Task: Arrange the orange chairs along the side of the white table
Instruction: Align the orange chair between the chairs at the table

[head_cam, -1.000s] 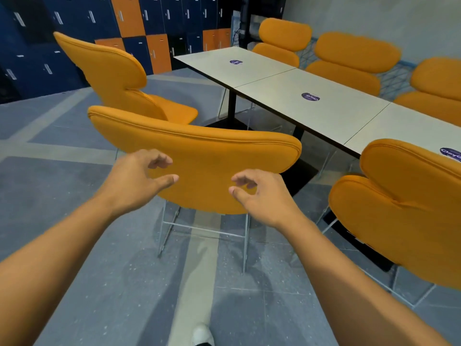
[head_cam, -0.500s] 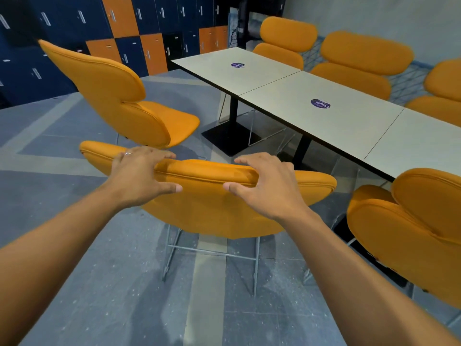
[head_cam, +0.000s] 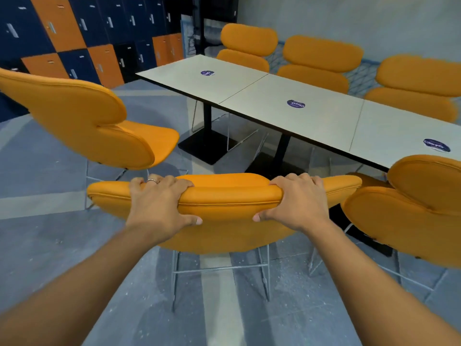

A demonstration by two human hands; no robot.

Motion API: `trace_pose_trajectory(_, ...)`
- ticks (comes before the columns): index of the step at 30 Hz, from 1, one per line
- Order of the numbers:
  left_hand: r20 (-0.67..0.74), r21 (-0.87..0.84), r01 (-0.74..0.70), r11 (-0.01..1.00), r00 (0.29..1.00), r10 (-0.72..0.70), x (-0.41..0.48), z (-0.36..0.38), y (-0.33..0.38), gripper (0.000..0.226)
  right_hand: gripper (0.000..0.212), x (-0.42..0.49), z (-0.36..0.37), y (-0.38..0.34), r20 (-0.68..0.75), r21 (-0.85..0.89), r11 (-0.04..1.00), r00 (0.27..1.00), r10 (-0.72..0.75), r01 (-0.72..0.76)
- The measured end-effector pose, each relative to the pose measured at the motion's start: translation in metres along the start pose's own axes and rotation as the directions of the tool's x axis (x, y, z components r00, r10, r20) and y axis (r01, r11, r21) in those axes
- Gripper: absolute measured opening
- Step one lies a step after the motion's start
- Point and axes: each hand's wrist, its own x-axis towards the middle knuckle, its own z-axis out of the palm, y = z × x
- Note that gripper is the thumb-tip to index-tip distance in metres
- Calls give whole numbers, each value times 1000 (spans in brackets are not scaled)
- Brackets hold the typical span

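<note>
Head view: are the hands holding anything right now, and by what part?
Yes. Both the left hand and the right hand grip the middle orange chair by the top edge of its backrest, fingers curled over the front, thumbs on the back.

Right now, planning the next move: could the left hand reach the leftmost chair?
Probably, once it lets go: the left hand grips the middle chair; the leftmost chair stands just beyond, nothing between.
</note>
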Motion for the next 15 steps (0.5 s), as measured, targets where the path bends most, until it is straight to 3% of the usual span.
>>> trace_pose_trajectory(7,-60,28,-3,1000,998,5,2,6,-4,81,97,3,-3,-8,37,-36,997,997,70,-69)
trace_pose_trajectory(15,-95,65,0,998,995,6,9,8,-3,80,92,23,-15,5,219,-84,996,976,17,2)
